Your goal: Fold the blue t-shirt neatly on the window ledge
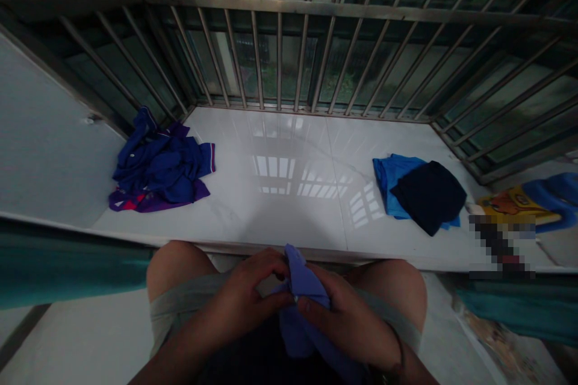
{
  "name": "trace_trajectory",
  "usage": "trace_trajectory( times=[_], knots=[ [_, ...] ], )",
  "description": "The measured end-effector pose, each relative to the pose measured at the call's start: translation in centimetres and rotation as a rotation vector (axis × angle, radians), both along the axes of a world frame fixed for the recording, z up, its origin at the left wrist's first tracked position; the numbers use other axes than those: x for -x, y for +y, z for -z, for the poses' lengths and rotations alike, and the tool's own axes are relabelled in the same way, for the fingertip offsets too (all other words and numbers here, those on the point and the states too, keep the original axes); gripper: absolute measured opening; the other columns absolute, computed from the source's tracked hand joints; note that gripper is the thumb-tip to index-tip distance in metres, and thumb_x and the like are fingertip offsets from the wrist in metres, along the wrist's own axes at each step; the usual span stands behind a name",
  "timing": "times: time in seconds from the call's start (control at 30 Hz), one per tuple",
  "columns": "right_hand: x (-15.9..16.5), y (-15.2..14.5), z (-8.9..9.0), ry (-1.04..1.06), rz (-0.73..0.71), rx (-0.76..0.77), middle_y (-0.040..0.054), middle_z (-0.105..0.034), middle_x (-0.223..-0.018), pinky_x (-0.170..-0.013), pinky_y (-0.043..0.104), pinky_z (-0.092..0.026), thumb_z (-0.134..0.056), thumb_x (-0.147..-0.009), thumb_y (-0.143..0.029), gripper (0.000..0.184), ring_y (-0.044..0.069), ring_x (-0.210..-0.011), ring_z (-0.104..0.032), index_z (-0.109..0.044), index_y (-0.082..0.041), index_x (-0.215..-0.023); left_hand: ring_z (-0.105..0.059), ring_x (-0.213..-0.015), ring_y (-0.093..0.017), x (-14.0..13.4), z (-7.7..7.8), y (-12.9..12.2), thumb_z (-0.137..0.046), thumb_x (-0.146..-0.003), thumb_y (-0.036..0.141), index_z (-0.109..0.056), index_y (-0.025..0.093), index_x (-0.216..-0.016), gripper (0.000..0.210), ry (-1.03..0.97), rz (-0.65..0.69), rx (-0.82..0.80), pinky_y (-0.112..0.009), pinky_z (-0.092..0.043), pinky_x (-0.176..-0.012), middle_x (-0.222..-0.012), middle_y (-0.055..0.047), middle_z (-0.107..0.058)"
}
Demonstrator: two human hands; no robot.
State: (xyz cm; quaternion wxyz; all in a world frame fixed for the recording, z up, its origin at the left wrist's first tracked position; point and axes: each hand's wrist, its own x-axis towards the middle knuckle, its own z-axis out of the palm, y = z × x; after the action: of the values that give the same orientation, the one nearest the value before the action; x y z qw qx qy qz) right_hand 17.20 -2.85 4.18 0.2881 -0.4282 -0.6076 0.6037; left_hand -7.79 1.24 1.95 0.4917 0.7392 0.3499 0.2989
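Note:
Over my lap I hold a lavender-blue shirt (300, 276), bunched up, with a collar-like flap standing at its top. My left hand (259, 285) pinches its left edge, thumb and index finger meeting near a small pale spot that may be a button. Gripping the cloth from the other side is my right hand (334, 306), its thumb pressed on the front near that same spot. The lower part of the shirt hangs down under my right hand and partly out of sight.
A glossy white ledge (289, 210) lies before my knees. On its left is a crumpled pile of blue and purple clothes (162, 165); on its right, folded dark navy (431, 195) and bright blue clothes (388, 183). Metal bars (280, 59) close the far side. A yellow-and-blue item (519, 204) sits far right.

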Motion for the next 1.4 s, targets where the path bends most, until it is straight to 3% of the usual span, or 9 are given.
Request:
trace_trajectory(
  times=[0.3, 0.43, 0.6, 0.77, 0.9, 1.03, 1.13, 1.27, 1.4],
  knots=[
    [0.0, 0.4, 0.0, -0.062, -0.020, -0.006, 0.0067, -0.083, -0.123, -0.119, 0.044, -0.057, -0.067, -0.109, -0.062, 0.048, 0.030, -0.127, -0.074, -0.080, -0.026, -0.138, -0.076, -0.112, -0.020, -0.1, 0.2, 0.5, -0.075, -0.104, 0.014, -0.079, 0.024, -0.105, 0.011, -0.008, 0.045, -0.054, -0.032, -0.059, -0.099, -0.119, -0.006, -0.081],
    [-0.3, 0.6, 0.1, -0.080, -0.080, -0.003, 0.0050, -0.083, -0.123, -0.118, 0.043, -0.057, -0.067, -0.110, -0.059, 0.044, 0.028, -0.120, -0.075, -0.079, -0.027, -0.136, -0.075, -0.108, -0.019, 0.8, -0.2, 0.9, -0.073, -0.107, 0.018, -0.075, 0.023, -0.102, 0.008, 0.005, 0.102, -0.009, -0.031, -0.056, -0.096, -0.113, -0.004, -0.080],
    [-1.1, 0.9, 0.4, -0.222, -0.060, -0.023, 0.0060, -0.082, -0.137, -0.110, 0.037, -0.057, -0.072, -0.108, -0.046, 0.042, 0.027, -0.123, -0.076, -0.075, -0.027, -0.146, -0.070, -0.097, -0.018, 2.5, -0.9, 1.6, -0.076, -0.107, 0.028, -0.073, 0.022, -0.095, 0.014, 0.032, 0.049, 0.131, -0.029, -0.052, -0.089, -0.103, -0.002, -0.076],
    [-1.3, 1.0, 0.8, -0.449, -0.072, -0.071, 0.0059, -0.084, -0.123, -0.098, 0.035, -0.055, -0.077, -0.103, -0.041, 0.033, 0.027, -0.110, -0.077, -0.080, -0.026, -0.132, -0.060, -0.088, -0.017, 2.9, -0.6, 1.6, -0.074, -0.106, 0.036, -0.068, 0.021, -0.095, 0.020, 0.043, 0.072, 0.308, -0.027, -0.047, -0.080, -0.092, 0.001, -0.066],
    [-0.9, 1.0, 0.8, -0.462, -0.100, -0.079, 0.0043, -0.084, -0.118, -0.091, 0.033, -0.054, -0.077, -0.103, -0.046, 0.031, 0.026, -0.104, -0.077, -0.080, -0.027, -0.128, -0.055, -0.084, -0.017, 2.3, -0.5, 1.1, -0.066, -0.109, 0.045, -0.064, 0.022, -0.098, 0.025, 0.028, 0.101, 0.436, -0.026, -0.045, -0.076, -0.090, 0.001, -0.062],
    [-0.6, 0.9, 0.9, -0.457, -0.156, -0.072, 0.0027, -0.084, -0.114, -0.087, 0.032, -0.053, -0.079, -0.101, -0.049, 0.031, 0.025, -0.101, -0.076, -0.080, -0.028, -0.124, -0.058, -0.087, -0.019, 1.8, -1.1, 0.7, -0.060, -0.107, 0.042, -0.068, 0.024, -0.098, 0.021, -0.017, 0.026, 0.502, -0.028, -0.049, -0.076, -0.091, 0.000, -0.063],
    [-0.2, 0.9, 1.1, -0.442, -0.165, -0.072, 0.0028, -0.084, -0.115, -0.088, 0.031, -0.052, -0.076, -0.102, -0.046, 0.028, 0.024, -0.104, -0.075, -0.079, -0.027, -0.123, -0.052, -0.080, -0.018, 1.7, -1.1, 0.4, -0.060, -0.102, 0.042, -0.065, 0.024, -0.093, 0.021, -0.079, 0.045, 0.580, -0.028, -0.045, -0.070, -0.085, 0.001, -0.058],
    [0.4, 1.2, 2.3, -0.423, -0.099, -0.079, 0.0045, -0.083, -0.115, -0.091, 0.032, -0.050, -0.067, -0.103, -0.032, 0.018, 0.023, -0.106, -0.075, -0.078, -0.024, -0.115, -0.044, -0.073, -0.016, 1.7, -0.4, -0.3, -0.064, -0.095, 0.049, -0.059, 0.024, -0.087, 0.027, -0.236, 0.079, 0.754, -0.029, -0.037, -0.063, -0.080, 0.002, -0.051],
    [0.4, 2.1, 4.7, -0.483, 0.016, -0.086, 0.0080, -0.083, -0.118, -0.097, 0.033, -0.051, -0.065, -0.094, -0.017, 0.025, 0.025, -0.112, -0.075, -0.078, -0.021, -0.114, -0.040, -0.068, -0.016, 2.0, 0.0, -0.9, -0.069, -0.087, 0.058, -0.050, 0.024, -0.079, 0.040, -0.459, 0.008, 0.836, -0.032, -0.038, -0.064, -0.074, 0.001, -0.045]
  ],
)
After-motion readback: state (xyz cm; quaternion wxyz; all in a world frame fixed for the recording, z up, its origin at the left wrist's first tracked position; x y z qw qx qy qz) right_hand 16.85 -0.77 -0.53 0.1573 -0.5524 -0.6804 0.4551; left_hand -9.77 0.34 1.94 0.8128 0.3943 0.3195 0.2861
